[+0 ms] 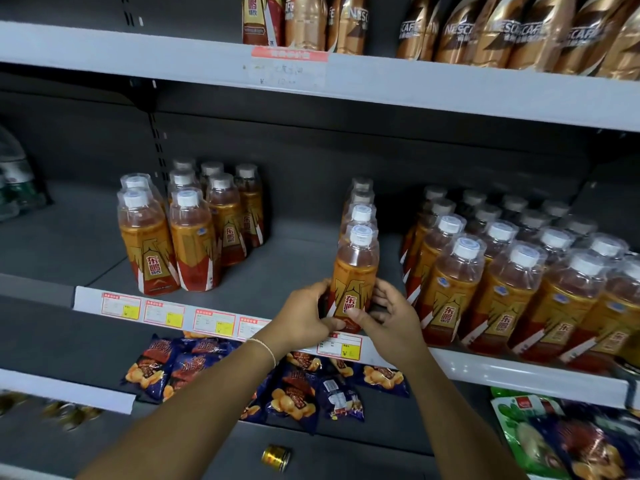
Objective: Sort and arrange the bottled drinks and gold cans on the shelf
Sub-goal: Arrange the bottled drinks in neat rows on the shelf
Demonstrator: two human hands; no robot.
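Note:
An orange bottled drink (354, 271) with a white cap stands at the front edge of the middle shelf (287, 271), heading a single row of like bottles. My left hand (304, 317) and my right hand (388, 315) both grip its lower part from either side. A cluster of several matching bottles (188, 230) stands to the left, and a dense block of them (512, 282) fills the right. One small gold can (276, 458) lies on its side on the lower shelf, below my forearms.
The top shelf carries gold coffee bottles (519, 32) and a few others (304, 22). Blue snack bags (294, 386) lie on the lower shelf, green packs (540, 441) at the lower right. Price tags (214, 322) line the shelf edge. Water bottles (14, 178) sit far left.

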